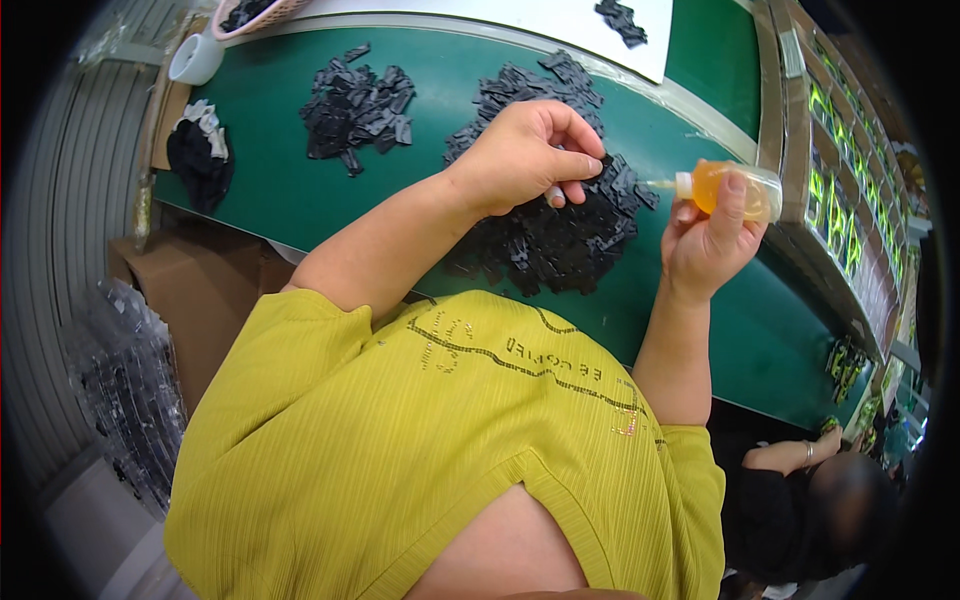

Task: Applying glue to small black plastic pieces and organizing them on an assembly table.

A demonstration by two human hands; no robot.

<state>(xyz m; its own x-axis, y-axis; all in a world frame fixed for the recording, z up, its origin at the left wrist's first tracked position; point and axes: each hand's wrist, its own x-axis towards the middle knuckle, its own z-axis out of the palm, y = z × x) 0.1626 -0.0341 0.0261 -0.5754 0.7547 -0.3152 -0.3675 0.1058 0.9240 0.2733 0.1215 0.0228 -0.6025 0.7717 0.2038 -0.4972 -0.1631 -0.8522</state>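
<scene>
In my right hand [708, 245] is a squeeze bottle [735, 192] of amber liquid, tipped on its side. Its white cap and thin nozzle point left, toward my other hand. My left hand [530, 158] is closed in a pinch, thumb against fingers, over a heap of small flat black pieces [555, 240]. Whatever it pinches blends into the dark heap behind, so I cannot make it out. A pale wrap circles one of its fingers. More black pieces [525, 90] lie just beyond that hand.
A separate black pile [358, 105] lies left on the green table [265, 130]. At the back are a white board [560, 25], a pink basket [262, 20] and a white tape roll [196, 60]. A rack with bright yellow-green items [835, 190] stands right; another person [800, 500] sits lower right.
</scene>
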